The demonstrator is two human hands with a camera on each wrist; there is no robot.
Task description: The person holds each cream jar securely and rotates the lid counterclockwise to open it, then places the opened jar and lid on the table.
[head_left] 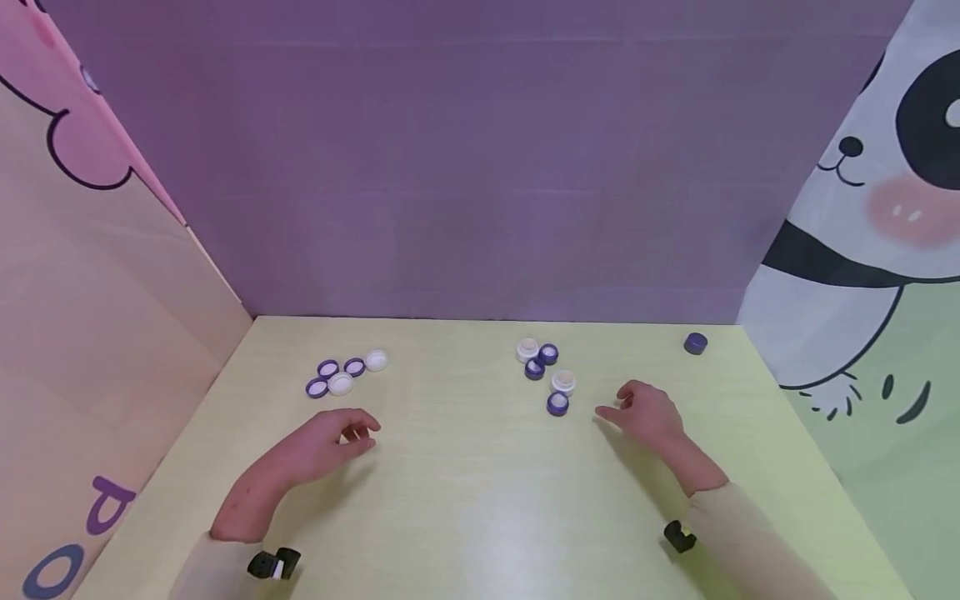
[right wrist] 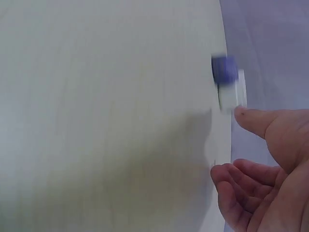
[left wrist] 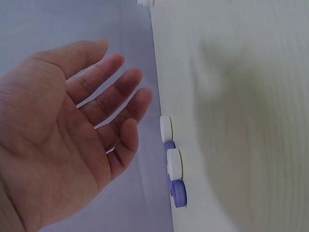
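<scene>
My left hand (head_left: pixel 333 442) hovers over the table with loosely bent fingers and holds nothing. Just beyond it lie flat round lids: purple-rimmed lids (head_left: pixel 317 387) and white lids (head_left: pixel 341 383). The left wrist view shows a white lid (left wrist: pixel 175 164) beside a purple lid (left wrist: pixel 179 194). My right hand (head_left: pixel 648 412) is above the table, thumb and fingers apart, nothing between them. Left of it stand small round jars, a white jar (head_left: pixel 563 382) and a purple jar (head_left: pixel 557 404) nearest. In the right wrist view a blurred purple jar (right wrist: pixel 225 69) appears past the thumb.
A purple jar with its lid on (head_left: pixel 695 343) stands alone at the back right of the table (head_left: pixel 465 500). Farther back in the middle are another white jar (head_left: pixel 527 349) and two purple jars (head_left: pixel 548 354). A purple wall panel (head_left: pixel 480 167) rises along the back edge.
</scene>
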